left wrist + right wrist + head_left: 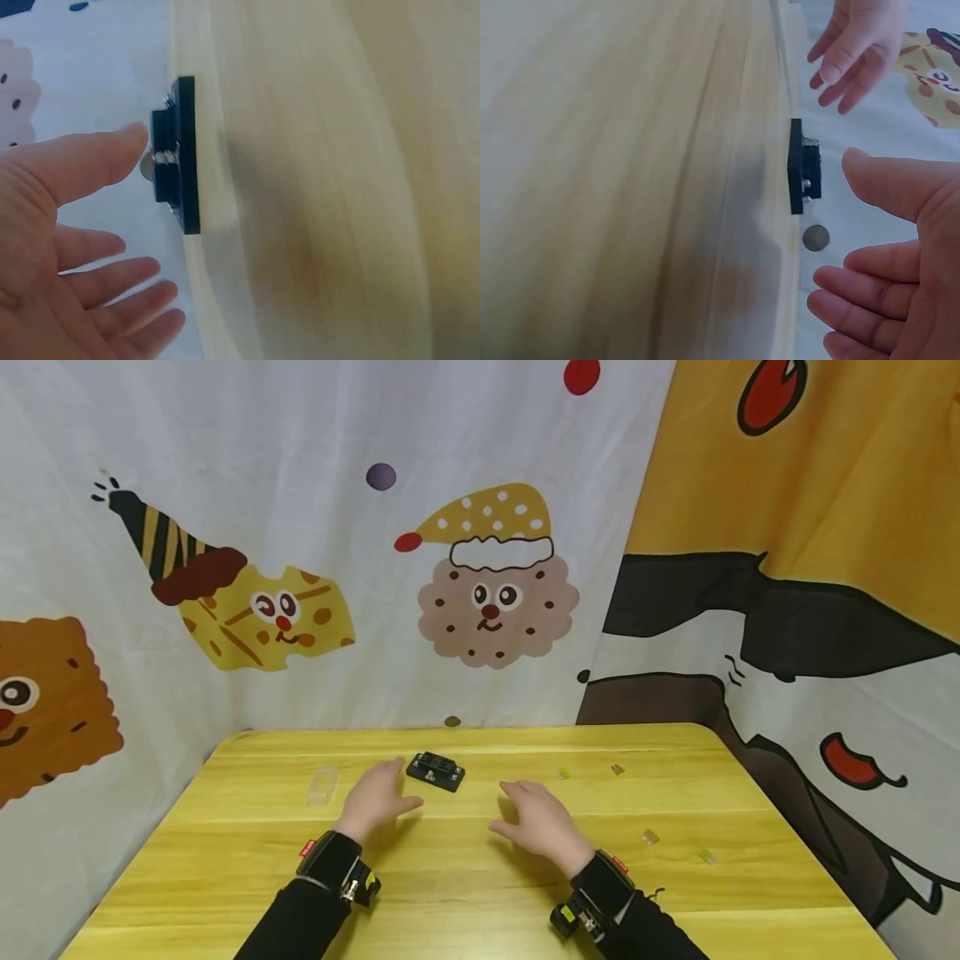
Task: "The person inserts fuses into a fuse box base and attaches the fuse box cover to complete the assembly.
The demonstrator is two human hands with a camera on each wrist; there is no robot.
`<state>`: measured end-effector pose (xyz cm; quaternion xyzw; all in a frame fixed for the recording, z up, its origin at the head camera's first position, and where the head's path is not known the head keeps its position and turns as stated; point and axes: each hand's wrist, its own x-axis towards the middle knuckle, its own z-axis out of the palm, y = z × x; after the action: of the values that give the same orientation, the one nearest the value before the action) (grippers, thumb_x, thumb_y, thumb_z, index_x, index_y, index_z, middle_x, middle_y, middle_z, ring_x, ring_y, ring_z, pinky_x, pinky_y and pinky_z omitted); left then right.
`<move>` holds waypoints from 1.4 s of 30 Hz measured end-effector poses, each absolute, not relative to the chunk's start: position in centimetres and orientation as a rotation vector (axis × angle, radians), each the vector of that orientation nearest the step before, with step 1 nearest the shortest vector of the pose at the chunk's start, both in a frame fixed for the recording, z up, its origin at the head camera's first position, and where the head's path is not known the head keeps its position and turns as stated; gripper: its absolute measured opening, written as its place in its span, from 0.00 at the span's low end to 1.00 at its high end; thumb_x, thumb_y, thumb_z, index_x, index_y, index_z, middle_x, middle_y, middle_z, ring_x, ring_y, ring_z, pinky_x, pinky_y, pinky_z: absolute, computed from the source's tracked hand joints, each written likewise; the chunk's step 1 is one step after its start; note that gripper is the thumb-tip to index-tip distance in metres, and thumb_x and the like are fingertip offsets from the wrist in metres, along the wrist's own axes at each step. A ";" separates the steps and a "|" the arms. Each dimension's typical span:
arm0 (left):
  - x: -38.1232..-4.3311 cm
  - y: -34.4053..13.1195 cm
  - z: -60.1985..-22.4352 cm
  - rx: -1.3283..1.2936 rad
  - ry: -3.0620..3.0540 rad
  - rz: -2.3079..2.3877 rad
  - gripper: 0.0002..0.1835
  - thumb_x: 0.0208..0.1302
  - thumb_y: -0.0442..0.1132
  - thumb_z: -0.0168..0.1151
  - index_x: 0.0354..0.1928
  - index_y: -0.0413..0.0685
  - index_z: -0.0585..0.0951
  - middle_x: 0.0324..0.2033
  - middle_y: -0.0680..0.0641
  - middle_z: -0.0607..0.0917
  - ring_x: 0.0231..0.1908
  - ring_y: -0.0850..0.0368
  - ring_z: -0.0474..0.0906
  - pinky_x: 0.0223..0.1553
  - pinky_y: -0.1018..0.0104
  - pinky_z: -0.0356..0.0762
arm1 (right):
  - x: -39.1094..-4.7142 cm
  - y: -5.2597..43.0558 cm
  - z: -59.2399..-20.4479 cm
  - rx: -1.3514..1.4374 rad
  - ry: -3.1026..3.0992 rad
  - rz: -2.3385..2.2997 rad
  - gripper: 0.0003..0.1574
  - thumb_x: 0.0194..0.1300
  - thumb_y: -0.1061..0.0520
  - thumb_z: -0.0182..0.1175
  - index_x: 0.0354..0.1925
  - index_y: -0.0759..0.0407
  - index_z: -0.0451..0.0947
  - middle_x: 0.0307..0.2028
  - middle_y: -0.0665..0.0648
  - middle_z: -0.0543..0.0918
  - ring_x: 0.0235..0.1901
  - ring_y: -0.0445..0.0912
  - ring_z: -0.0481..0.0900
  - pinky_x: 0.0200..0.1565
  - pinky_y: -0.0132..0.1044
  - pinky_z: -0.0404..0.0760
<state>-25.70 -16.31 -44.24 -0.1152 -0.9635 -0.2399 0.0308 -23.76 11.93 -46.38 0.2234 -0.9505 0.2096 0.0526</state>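
A black rectangular block with a raised middle and small metal screws (436, 772) lies on the wooden table, toward its far side. Just left of it my left hand (378, 797) hovers with fingers extended and thumb apart, holding nothing. To the right and a little nearer, my right hand (542, 823) is also held over the table, its fingers loosely extended and its grasp free. In the left wrist view, the thumb (97, 161) overlaps the edge of the black block (177, 156). The right wrist view has the block (804, 166) between both hands.
A clear plastic rectangular piece (322, 786) lies left of my left hand. Several small translucent pieces with yellow or brown parts, including one brownish piece (650, 837), are scattered on the right. A printed curtain (315, 460) hangs behind the table (465, 910).
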 end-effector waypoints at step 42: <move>-31.2 -15.2 -47.0 -0.283 -2.953 -0.746 0.26 0.53 0.34 0.76 0.54 0.34 0.80 0.44 0.36 0.78 0.44 0.38 0.77 0.49 0.46 0.74 | -31.4 4.4 -48.0 0.567 -2.987 0.528 0.29 0.58 0.46 0.73 0.49 0.63 0.78 0.40 0.61 0.77 0.41 0.55 0.75 0.46 0.46 0.74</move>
<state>-31.19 -15.16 -47.04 -0.0925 -0.9646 -0.2435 0.0414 -31.37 4.36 -48.04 0.1835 -0.9676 0.1710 0.0279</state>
